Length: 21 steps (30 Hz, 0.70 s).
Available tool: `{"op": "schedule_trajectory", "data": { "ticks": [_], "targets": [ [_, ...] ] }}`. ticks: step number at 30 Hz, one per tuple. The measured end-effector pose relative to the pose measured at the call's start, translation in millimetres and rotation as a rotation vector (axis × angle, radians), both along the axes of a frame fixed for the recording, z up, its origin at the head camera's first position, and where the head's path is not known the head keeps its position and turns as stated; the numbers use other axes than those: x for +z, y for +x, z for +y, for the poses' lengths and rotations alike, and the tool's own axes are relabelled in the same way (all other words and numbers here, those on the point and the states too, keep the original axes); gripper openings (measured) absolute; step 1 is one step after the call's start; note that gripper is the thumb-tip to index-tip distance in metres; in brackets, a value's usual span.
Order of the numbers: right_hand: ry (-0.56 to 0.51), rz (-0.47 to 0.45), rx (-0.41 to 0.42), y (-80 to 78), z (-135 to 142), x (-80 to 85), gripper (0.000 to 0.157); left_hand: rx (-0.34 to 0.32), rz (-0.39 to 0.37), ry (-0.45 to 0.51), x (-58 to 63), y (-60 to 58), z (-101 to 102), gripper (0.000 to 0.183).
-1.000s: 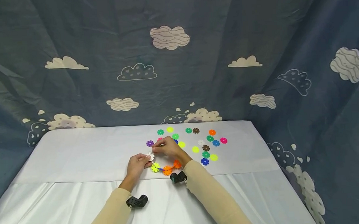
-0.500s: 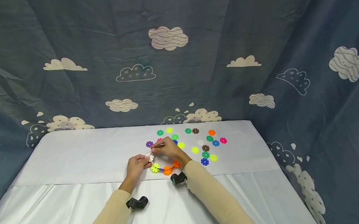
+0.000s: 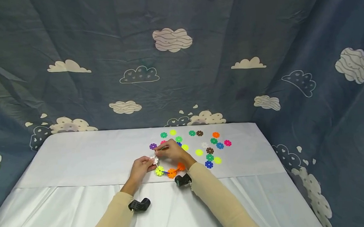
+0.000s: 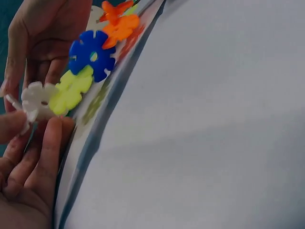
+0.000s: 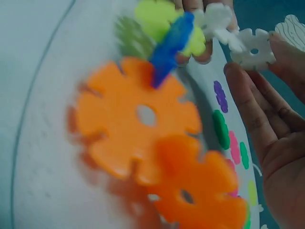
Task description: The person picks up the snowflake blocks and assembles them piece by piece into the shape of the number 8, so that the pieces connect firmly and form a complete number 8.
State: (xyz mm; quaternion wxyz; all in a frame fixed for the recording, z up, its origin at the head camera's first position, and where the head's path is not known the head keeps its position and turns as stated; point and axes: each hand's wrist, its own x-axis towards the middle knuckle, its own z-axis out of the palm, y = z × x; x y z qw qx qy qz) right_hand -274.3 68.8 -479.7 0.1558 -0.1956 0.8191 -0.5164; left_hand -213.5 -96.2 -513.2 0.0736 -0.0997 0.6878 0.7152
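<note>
A chain of slotted flower-shaped plastic discs runs between my hands near the middle of the table. My left hand (image 3: 140, 168) pinches a white disc (image 4: 38, 98) between thumb and fingers. Joined to it are a yellow-green disc (image 3: 159, 171), a blue disc (image 4: 90, 53) and orange discs (image 5: 138, 119), which trail toward my right forearm. With thumb and fingertips my right hand (image 3: 173, 151) pinches a second white disc (image 5: 245, 42), its edge meeting the first white one. In the head view this second disc is mostly hidden by the fingers.
Loose discs lie behind and right of my hands, among them a purple disc (image 3: 153, 146), a brown disc (image 3: 209, 150), a blue disc (image 3: 208, 164) and a pink disc (image 3: 227, 143). A cloud-print curtain (image 3: 180, 76) hangs behind the white table (image 3: 80, 158).
Both hands keep their hold on the white discs in almost the same place. The head view has shifted very slightly.
</note>
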Motion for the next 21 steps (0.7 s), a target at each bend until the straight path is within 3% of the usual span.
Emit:
{"op": "schedule_trajectory", "data": {
  "ticks": [3,10,15,21],
  "targets": [
    [-0.027,0.015,0.032,-1.4,1.8,3.3,0.023,-0.065,-0.005,0.021,1.9,-1.2,-3.0,0.012],
    [-0.029,0.033,0.068,-1.4,-0.5,6.6,0.017,-0.184,-0.016,0.03,5.2,-4.3,-9.1,0.041],
    [-0.038,0.001,0.05,2.5,-0.9,7.5,0.016,-0.196,-0.012,-0.008,6.9,-4.2,-8.4,0.044],
    [-0.02,-0.021,-0.003,5.1,9.6,10.0,0.026,-0.152,-0.029,-0.048,7.4,-3.9,-5.5,0.041]
  ]
}}
